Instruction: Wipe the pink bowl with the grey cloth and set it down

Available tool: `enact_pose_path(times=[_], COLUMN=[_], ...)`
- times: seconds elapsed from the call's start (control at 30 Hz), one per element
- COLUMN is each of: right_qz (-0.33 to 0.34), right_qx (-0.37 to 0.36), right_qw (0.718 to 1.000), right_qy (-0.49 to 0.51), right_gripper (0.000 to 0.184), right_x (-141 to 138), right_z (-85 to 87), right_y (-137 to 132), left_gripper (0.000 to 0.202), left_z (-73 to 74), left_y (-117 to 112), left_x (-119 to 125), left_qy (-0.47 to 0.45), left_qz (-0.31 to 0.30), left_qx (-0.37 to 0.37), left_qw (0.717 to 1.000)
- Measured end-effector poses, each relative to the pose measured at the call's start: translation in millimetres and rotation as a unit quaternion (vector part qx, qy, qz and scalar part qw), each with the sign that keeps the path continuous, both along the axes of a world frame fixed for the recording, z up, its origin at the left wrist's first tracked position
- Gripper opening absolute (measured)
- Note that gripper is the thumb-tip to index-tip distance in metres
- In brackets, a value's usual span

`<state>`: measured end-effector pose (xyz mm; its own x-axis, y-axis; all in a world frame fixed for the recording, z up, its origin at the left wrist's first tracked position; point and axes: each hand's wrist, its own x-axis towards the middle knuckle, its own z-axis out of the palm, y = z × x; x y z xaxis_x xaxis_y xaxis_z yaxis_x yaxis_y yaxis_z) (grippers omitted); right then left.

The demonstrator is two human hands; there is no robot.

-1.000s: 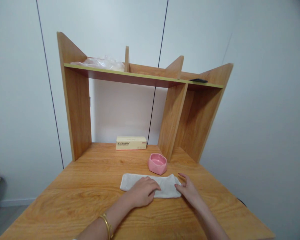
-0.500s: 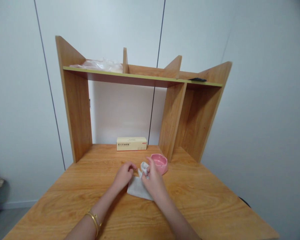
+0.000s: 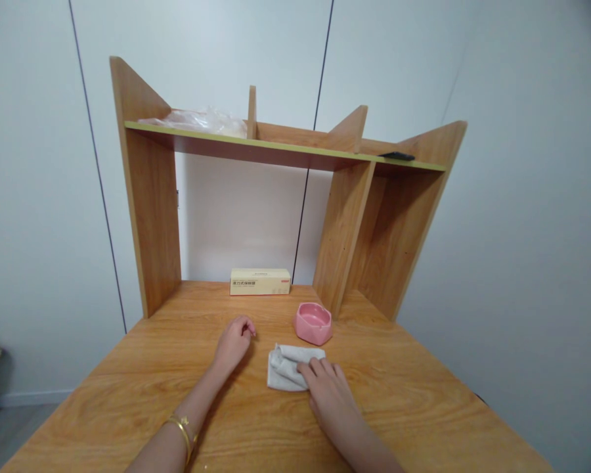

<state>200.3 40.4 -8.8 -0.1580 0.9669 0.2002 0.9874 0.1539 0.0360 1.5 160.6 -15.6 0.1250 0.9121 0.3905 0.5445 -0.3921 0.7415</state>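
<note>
A light grey folded cloth point(image 3: 286, 376) lies on the desk in front of me, with a crumpled ridge on its upper left side. My right hand point(image 3: 331, 394) is over the cloth's right part, its bent fingertips gripping the fabric. To the left of the cloth and apart from it, my left hand point(image 3: 235, 340) hovers near the desktop with its fingers curled in, and nothing shows in them. A gold bracelet point(image 3: 181, 430) circles the left wrist. Just behind the cloth sits a pink faceted ashtray point(image 3: 313, 328).
A cream-coloured box point(image 3: 260, 284) with printed lettering stands at the back of the desk point(image 3: 177, 368). Around it rises a wooden shelf unit point(image 3: 345, 230). Clear plastic wrapping point(image 3: 201, 123) and a dark flat item point(image 3: 396, 156) lie on its upper shelf.
The cloth has come down flatter and shifted right, its raised loop lowered. My left hand has drawn away to the left, and my right hand has moved right and down on the cloth.
</note>
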Motion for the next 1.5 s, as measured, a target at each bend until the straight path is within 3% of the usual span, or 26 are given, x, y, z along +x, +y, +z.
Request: enact_pose_path(times=[0.1, 0.27, 0.37, 0.5, 0.57, 0.7, 0.8, 0.9, 1.17, 1.5], right_qz=[-0.038, 0.005, 0.044, 0.146, 0.186, 0.191, 0.185, 0.189, 0.198, 0.199], right_qx=[0.024, 0.015, 0.036, 0.026, -0.007, -0.085, -0.110, -0.120, -0.135, -0.129], right_qw=[0.999, 0.999, 0.994, 0.965, 0.950, 0.943, 0.943, 0.941, 0.934, 0.932], right_qy=[-0.008, 0.046, 0.099, 0.217, 0.249, 0.260, 0.254, 0.255, 0.265, 0.272], right_gripper=[0.044, 0.049, 0.048, 0.056, 0.060, 0.058, 0.057, 0.058, 0.058, 0.058], right_x=[30, 59, 39, -16, -41, -67, -70, -66, -61, -62], right_z=[-2.3, 8.1, 21.8, 30.2, 24.2, -1.3, -18.5, -25.2, -20.0, -21.6], right_y=[7, 11, 13, 32, 50, 84, 95, 95, 92, 91], left_gripper=[0.021, 0.022, 0.021, 0.020, 0.019, 0.020, 0.022, 0.022, 0.022, 0.027], left_z=[0.4, -1.6, -3.5, -4.4, -3.2, 0.9, 2.9, 2.9, 4.2, 2.0], left_y=[-2, -3, -2, 0, 1, 2, 0, -4, -10, -10], left_x=[0, 3, 5, 2, -2, -9, -12, -10, -9, -7], left_qy=[0.007, 0.010, 0.008, -0.002, 0.013, 0.102, 0.168, 0.201, 0.242, 0.277], left_qz=[-0.003, -0.011, -0.015, -0.008, 0.005, 0.047, 0.042, 0.021, -0.007, 0.025], left_qx=[0.000, -0.001, -0.004, -0.003, -0.014, -0.057, -0.091, -0.115, -0.128, -0.117], left_qw=[1.000, 1.000, 1.000, 1.000, 1.000, 0.992, 0.981, 0.973, 0.962, 0.953])
